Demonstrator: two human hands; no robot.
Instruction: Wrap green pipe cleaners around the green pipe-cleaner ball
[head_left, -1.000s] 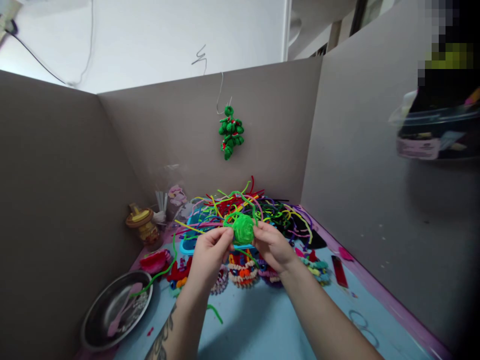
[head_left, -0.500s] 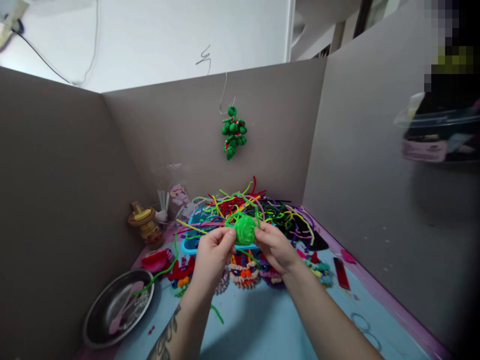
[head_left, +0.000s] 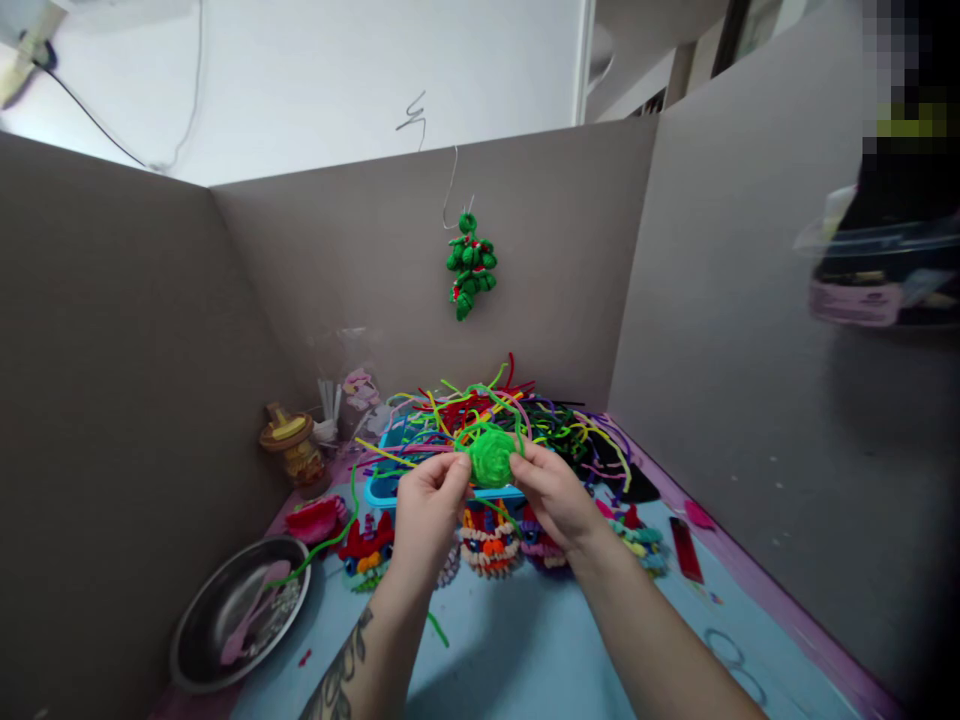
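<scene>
Squarely in mid-view, I have the fuzzy green disc (head_left: 492, 457) held up above the table (head_left: 517, 640), with a hand on either side. At its nine o'clock, the left hand (head_left: 429, 492) is nearly closed, thumb and forefinger pinching the rim. At three o'clock, the right hand (head_left: 553, 492) is partly curled, thumb and fingertips gripping the opposite edge. I judge that this two-sided hold keeps the winding from springing loose and leaves its face in plain sight.

At twelve o'clock, behind the disc, I see the blue tray (head_left: 380, 496) heaped with loose stems (head_left: 469, 408), presumably placed there for easy reach. A row of fuzzy faces (head_left: 489, 548) sits toward six o'clock. Near eight o'clock, a metal bowl (head_left: 217, 592) carries a pink spoon (head_left: 241, 632); it probably gathers small bits. A green ornament (head_left: 471, 268) hangs just before twelve, likely kept off the worktop.
</scene>
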